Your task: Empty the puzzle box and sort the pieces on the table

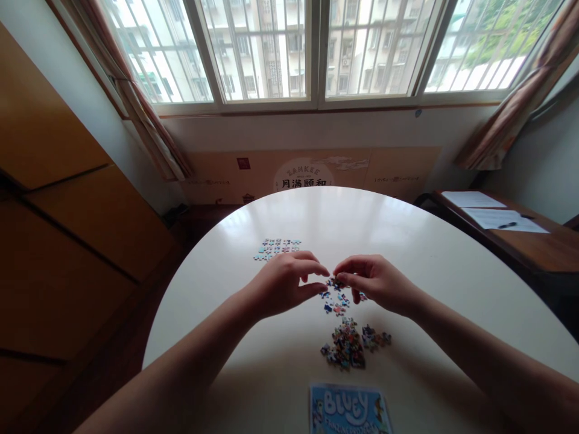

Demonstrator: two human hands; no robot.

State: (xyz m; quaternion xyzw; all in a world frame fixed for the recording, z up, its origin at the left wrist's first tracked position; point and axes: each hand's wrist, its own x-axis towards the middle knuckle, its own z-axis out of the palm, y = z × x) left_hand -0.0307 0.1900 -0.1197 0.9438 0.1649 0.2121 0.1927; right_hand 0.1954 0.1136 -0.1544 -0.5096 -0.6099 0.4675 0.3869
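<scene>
My right hand pinches a small dark jigsaw puzzle piece between thumb and fingertips, over the middle of the white round table. Facing it from the left, my left hand is open, thumb and fingers apart, with its fingertips close to that piece. Loose puzzle pieces lie spread below the fingertips, some partly covered by my right hand. Nearer to me is a heaped pile of pieces, with a smaller cluster at its right. Rows of pieces lie beyond my left hand, which hides some of them.
A blue "Bluey" picture sheet or box lies at the near edge of view on the white table. To the right, a brown desk carries papers and pens. Windows and curtains are behind, a wooden cabinet at left.
</scene>
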